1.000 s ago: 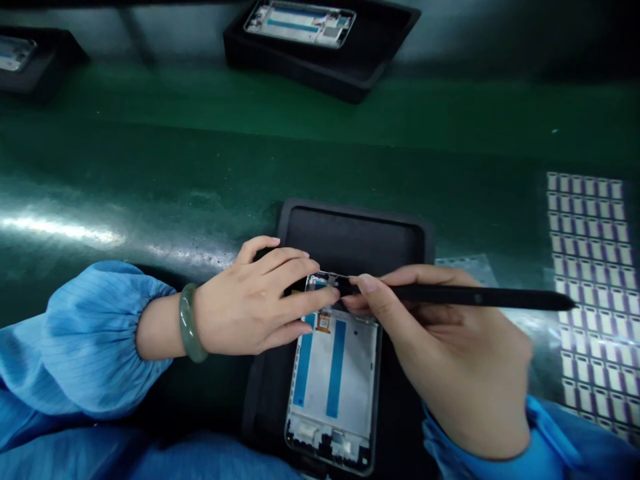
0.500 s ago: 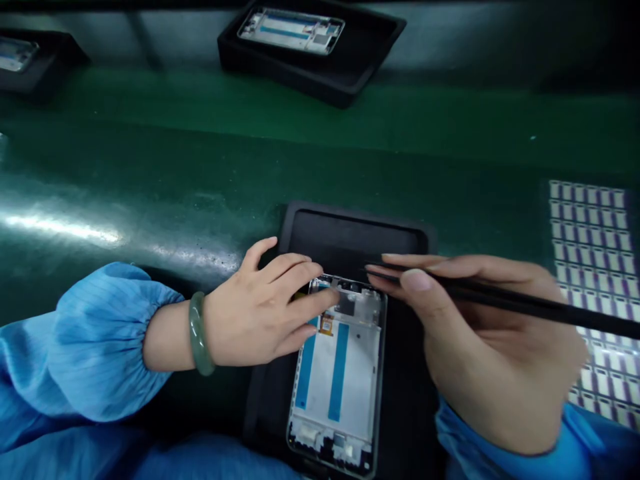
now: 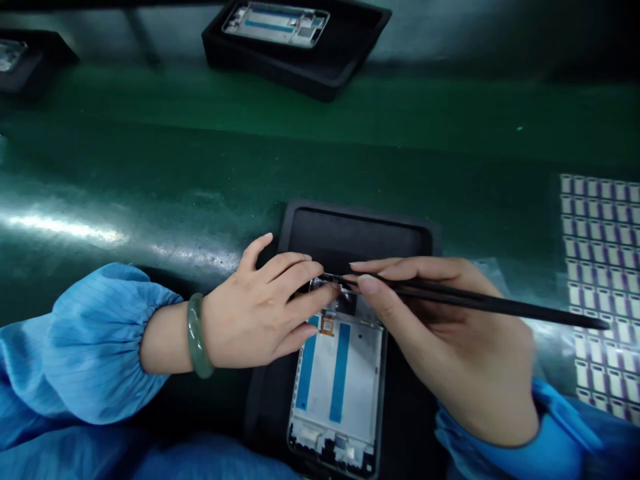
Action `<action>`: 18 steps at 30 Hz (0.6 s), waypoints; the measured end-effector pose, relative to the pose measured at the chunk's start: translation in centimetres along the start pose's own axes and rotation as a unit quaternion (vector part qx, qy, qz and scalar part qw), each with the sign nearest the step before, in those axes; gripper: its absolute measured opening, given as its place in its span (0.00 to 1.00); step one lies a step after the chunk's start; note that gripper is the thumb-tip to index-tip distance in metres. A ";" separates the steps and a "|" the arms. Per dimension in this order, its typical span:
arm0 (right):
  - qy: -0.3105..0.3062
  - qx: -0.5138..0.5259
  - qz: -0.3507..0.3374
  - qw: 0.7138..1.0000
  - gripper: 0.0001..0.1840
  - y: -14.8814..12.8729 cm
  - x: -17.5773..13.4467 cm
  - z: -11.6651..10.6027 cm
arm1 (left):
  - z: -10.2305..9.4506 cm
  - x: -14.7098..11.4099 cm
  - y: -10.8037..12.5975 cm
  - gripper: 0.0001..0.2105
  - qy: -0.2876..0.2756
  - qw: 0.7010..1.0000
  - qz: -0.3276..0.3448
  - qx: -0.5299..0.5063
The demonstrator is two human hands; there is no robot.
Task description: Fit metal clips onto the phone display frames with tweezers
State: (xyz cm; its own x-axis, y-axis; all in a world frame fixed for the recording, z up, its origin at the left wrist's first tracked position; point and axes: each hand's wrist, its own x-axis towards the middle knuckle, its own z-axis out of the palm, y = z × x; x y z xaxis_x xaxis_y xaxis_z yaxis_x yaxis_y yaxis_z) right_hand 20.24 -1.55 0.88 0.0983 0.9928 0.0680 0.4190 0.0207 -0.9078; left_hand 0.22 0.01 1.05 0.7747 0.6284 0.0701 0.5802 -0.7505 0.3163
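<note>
A phone frame (image 3: 360, 373) with its inside facing up lies on a black tray (image 3: 345, 223). Two blue strips and a small orange flex cable (image 3: 327, 325) show on it. My left hand (image 3: 250, 313), with a green bangle on its wrist, rests over the frame's upper left, fingers spread and index fingertip touching near the top edge. My right hand (image 3: 450, 340) grips black tweezers (image 3: 460, 295) between thumb and fingers. Their tips reach the frame's top edge beside my left index finger. Whether they hold anything is hidden.
On the right lies a sheet of small white and purple pieces (image 3: 605, 260). A clear plastic piece (image 3: 493, 273) sits behind my right hand. At the back stand a black tray (image 3: 320, 87) with another phone frame (image 3: 275, 25) and, far left, a further black tray (image 3: 45, 50).
My right hand has moved left with the tweezers, bringing their tips to the frame's top edge by my left fingers. My left hand stays nearly where it was.
</note>
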 end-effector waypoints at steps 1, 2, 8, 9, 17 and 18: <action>-0.001 -0.003 -0.003 1.000 0.07 0.1 0.0 0.0 | 0.0 0.0 0.0 0.18 0.001 1.000 0.000 0.000; -0.002 -0.007 -0.006 1.000 0.07 0.1 0.0 0.0 | 0.0 0.0 0.0 0.18 0.001 1.000 0.000 0.000; 0.010 -0.018 -0.007 1.000 0.06 -0.1 0.0 -0.1 | 0.0 0.0 0.0 0.18 0.001 1.000 -0.002 -0.008; 0.010 -0.020 -0.006 1.000 0.06 -0.1 0.0 0.0 | 0.0 0.0 0.0 0.18 -0.002 1.000 -0.003 -0.008; 0.005 -0.042 -0.016 0.999 0.06 0.1 -0.1 0.0 | -0.1 0.0 0.0 0.19 0.000 1.000 -0.002 -0.012; 0.002 -0.036 -0.017 0.999 0.06 0.2 -0.1 -0.1 | -0.1 0.0 0.1 0.19 0.001 1.000 -0.002 -0.012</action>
State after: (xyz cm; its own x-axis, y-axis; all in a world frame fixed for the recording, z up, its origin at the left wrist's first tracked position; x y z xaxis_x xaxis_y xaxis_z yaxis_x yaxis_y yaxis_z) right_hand 20.36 -1.61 0.76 0.0872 0.9912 0.0994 0.4856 0.0448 -0.8730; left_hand 0.22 -0.03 1.12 0.7721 0.6315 0.0707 0.5766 -0.7430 0.3400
